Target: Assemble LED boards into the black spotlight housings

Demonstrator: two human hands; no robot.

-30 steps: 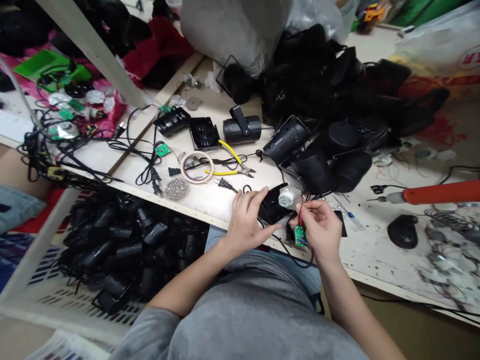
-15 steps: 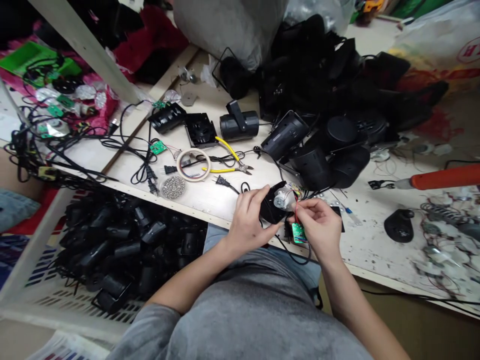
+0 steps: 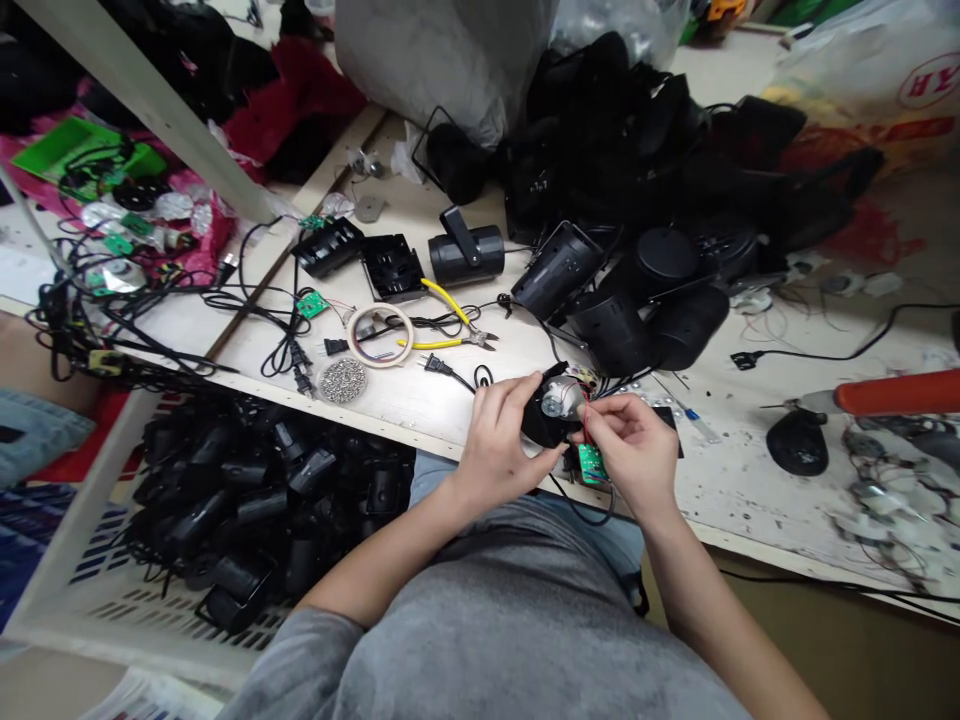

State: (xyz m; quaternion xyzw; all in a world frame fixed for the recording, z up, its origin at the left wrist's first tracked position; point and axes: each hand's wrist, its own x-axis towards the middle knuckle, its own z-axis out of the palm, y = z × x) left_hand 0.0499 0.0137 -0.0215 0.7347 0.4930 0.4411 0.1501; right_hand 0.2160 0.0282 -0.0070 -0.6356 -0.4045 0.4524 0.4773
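Observation:
My left hand (image 3: 495, 437) is curved around the side of a black plastic housing (image 3: 538, 418) at the table's front edge, thumb and fingers gripping it. A small silvery-white motor (image 3: 559, 398) sits in the housing's opening. With thumb and forefinger, my right hand (image 3: 636, 445) pinches thin red wires (image 3: 587, 418) beside the motor. Just below those fingers hangs a small green circuit board (image 3: 591, 464), partly covered by the hand. A black cable (image 3: 581, 512) loops below it over the table edge. The wire ends are hidden by my fingertips.
Yellow-handled cutters (image 3: 457, 325), a tape roll (image 3: 380, 335) and a dish of screws (image 3: 343, 381) lie to the left. Black cylindrical housings (image 3: 559, 270) pile up behind. An orange-handled tool (image 3: 896, 392) is at right. A white crate (image 3: 45, 590) holds black parts below left.
The view has shifted slightly. The orange-handled tool at right now sits lower, uncovering a black plug and cable. Both hands keep nearly the same hold on the housing and wires.

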